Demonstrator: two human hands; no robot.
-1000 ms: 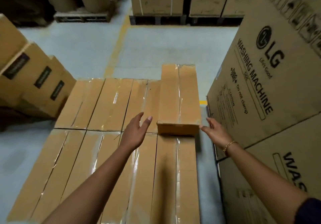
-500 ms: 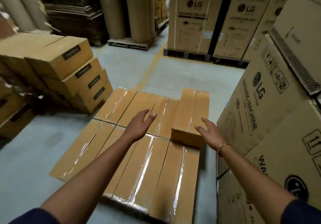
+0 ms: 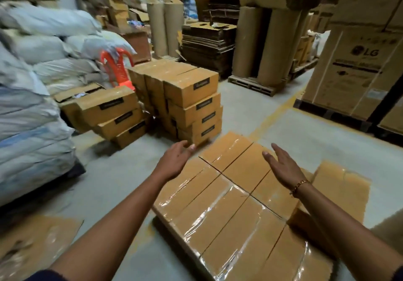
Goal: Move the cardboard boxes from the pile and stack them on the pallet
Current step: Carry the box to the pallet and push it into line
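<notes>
left hand [image 3: 174, 160]: fingers relaxed, holding nothing, over floor
right hand [image 3: 281, 165]: fingers spread, holding nothing, above layer
pile [image 3: 185, 102]: far left, beside orange chair [image 3: 116, 67]
layer [image 3: 229, 204]: taped boxes, near right
top box [image 3: 340, 189]: on layer, right edge

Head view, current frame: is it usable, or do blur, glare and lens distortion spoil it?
Head view: motion blur smears the white sacks at left, and labels on the box pile are unreadable; head view: glare streaks the taped boxes in front; head view: wide-angle bending tilts the LG carton at right; the left hand and right hand look fairly sharp.
</notes>
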